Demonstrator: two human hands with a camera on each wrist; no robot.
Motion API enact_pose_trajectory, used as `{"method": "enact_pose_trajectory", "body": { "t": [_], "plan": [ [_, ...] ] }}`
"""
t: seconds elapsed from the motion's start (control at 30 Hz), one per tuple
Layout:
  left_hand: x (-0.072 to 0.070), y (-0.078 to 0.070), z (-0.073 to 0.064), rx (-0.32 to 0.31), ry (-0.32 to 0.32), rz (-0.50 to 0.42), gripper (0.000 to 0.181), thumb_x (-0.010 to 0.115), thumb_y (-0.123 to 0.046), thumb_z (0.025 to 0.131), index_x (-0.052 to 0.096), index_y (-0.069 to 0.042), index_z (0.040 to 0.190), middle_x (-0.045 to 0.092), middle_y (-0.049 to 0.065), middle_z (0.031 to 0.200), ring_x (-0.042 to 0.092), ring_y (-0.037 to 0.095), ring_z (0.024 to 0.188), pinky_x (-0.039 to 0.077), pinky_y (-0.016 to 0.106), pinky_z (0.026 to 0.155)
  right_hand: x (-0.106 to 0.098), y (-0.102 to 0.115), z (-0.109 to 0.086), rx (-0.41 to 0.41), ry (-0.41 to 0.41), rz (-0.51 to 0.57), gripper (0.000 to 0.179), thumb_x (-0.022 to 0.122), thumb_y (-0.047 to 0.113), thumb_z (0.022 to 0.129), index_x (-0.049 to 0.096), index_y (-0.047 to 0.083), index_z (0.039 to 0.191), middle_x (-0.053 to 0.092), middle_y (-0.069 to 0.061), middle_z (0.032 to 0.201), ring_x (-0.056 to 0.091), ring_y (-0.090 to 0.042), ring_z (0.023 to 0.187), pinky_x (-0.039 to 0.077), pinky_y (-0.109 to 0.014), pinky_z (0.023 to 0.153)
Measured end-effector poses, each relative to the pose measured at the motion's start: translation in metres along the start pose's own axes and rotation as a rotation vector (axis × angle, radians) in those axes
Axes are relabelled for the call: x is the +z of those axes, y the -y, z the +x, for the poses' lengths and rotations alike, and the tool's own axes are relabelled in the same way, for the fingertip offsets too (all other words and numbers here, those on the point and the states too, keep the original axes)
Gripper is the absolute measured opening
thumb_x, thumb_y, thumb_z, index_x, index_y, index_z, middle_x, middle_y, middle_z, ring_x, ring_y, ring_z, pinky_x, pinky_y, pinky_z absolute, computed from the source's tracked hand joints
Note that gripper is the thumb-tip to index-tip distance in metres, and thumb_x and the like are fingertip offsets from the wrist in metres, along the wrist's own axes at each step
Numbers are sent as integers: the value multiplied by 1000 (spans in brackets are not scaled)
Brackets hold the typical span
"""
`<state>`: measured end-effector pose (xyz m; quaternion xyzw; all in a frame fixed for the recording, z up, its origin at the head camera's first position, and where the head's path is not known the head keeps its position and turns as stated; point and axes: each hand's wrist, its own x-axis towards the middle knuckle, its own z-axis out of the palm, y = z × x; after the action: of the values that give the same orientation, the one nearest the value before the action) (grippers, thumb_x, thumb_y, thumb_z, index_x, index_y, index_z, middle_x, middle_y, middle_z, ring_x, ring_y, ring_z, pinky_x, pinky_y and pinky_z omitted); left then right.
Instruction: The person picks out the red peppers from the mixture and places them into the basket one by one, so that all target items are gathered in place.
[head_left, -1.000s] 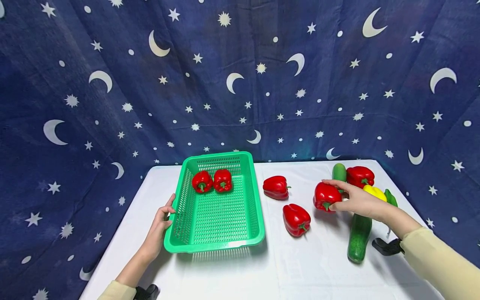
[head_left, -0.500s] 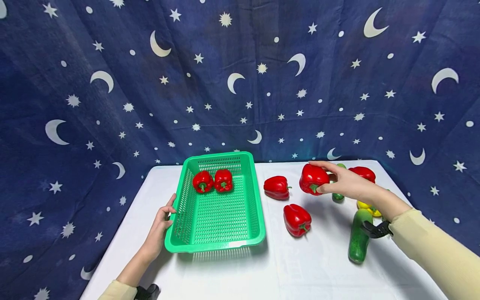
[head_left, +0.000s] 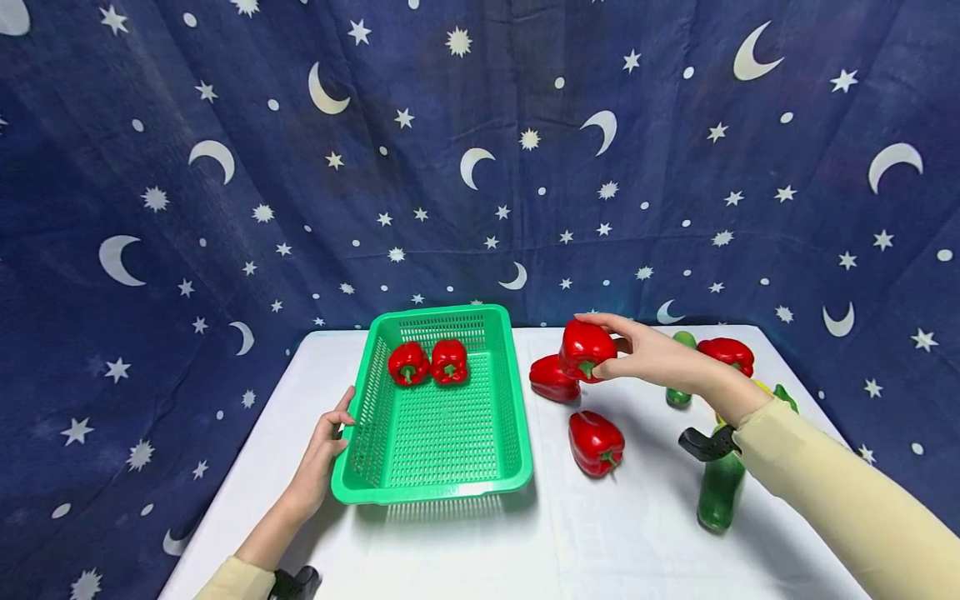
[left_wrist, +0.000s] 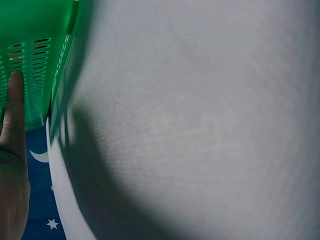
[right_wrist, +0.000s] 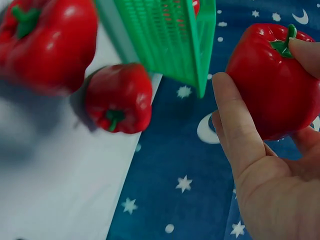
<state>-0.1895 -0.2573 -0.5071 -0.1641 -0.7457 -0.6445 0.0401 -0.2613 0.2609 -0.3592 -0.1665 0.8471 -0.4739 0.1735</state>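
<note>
In the head view, my right hand [head_left: 660, 357] holds a red bell pepper [head_left: 587, 348] up above the table, thumb near its green stem. The right wrist view shows that bell pepper [right_wrist: 275, 82] between thumb and fingers. Behind it lies another red bell pepper [head_left: 553, 380], partly covered; a third [head_left: 596, 443] lies nearer the front. My left hand [head_left: 317, 458] rests against the left side of a green plastic basket [head_left: 431, 493], one straight finger [left_wrist: 16, 100] on its slotted outer wall. Two red bell peppers [head_left: 450, 362] sit inside the basket at the back.
On the table's right side lie a dark green cucumber-like vegetable [head_left: 722, 496], a smaller green one [head_left: 678, 398], another red bell pepper [head_left: 726, 353] and a yellow vegetable mostly behind my right arm. A blue star-and-moon curtain [head_left: 480, 167] hangs behind the white table [head_left: 450, 554].
My right hand has lifted the red bell pepper and carried it left, from beside the right-hand vegetables to above the loose peppers near the basket. The left hand has stayed at the basket.
</note>
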Motion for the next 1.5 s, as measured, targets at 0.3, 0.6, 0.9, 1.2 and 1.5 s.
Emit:
{"method": "enact_pose_trajectory", "body": {
  "t": [0.3,0.6,0.9,1.2,1.5],
  "plan": [
    [-1,-2,0,-7,1,7,27,31,3,92,33,6,118,11,13,171,9,16,154,21,17,107,22,23,25,-31,87,106,84,78,18,85,37,35,156,46,-10,148,47,-37,134,52,-50,93],
    [-2,-1,-1,-4,-8,12,27,31,3,91,34,6,118,12,13,171,9,14,154,21,17,107,44,39,49,-86,142,126,83,77,13,82,40,34,154,49,-8,142,51,-35,128,53,-50,90],
    [-2,-3,-1,-22,3,10,26,31,4,92,34,5,118,11,11,171,1,35,155,21,16,107,63,56,68,-137,171,87,83,80,15,81,42,34,153,48,-5,144,53,-32,127,53,-50,90],
    [-2,-2,-1,-17,11,-12,26,31,4,92,33,6,118,9,13,171,1,33,155,22,16,107,79,71,88,-172,183,-19,84,80,21,80,42,37,154,48,-1,142,54,-26,124,52,-44,91],
    [0,-3,0,-9,12,-20,27,32,4,91,33,6,118,10,13,171,0,38,154,21,17,108,98,89,113,-207,225,12,83,79,18,81,42,34,154,50,-1,138,54,-25,122,55,-41,88]
  ]
}}
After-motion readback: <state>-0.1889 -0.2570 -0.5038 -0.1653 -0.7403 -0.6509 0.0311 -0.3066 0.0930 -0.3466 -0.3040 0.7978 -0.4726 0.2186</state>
